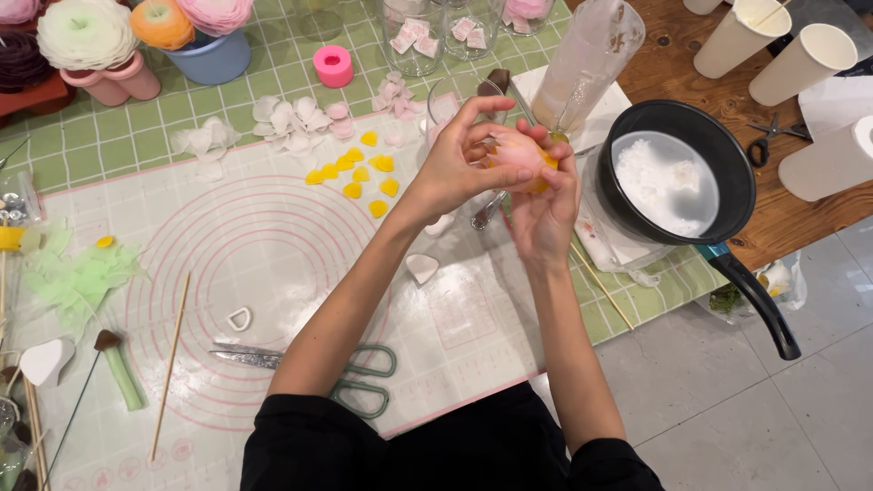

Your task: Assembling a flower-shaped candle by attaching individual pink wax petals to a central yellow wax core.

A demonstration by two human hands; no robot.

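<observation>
A small rounded pink and yellow wax flower bud [520, 156] is held up above the table [136, 136], between both hands, over the far edge of a pale silicone work mat printed with pink circles [264, 264]. The left hand [459, 164] is closed on the bud from above, thumb and fingers pinched around its pink top. The right hand [546, 214] cups it from below and behind, fingers curled against its yellow side, so both grips are clenched on the same piece.

Just beyond the hands, a tall clear plastic cup [587, 59] is seen leaning, and a metal spoon [488, 211] lies beneath them. To the right, a black saucepan with white wax inside [673, 173] rests on a white cloth, its handle pointing toward the viewer.

To the left of the hands, small yellow wax petals [359, 173] are scattered on the mat, with pale pink and white petals [300, 118] behind them. Nearer the viewer, scissors with green handles [309, 364] and a thin wooden skewer [170, 364] lie on the mat. A round pink silicone mould [333, 65] stands on the green tiled table surface farther back, near finished flowers in pots [136, 36]. White paper cups [773, 45] stand at the far right.
</observation>
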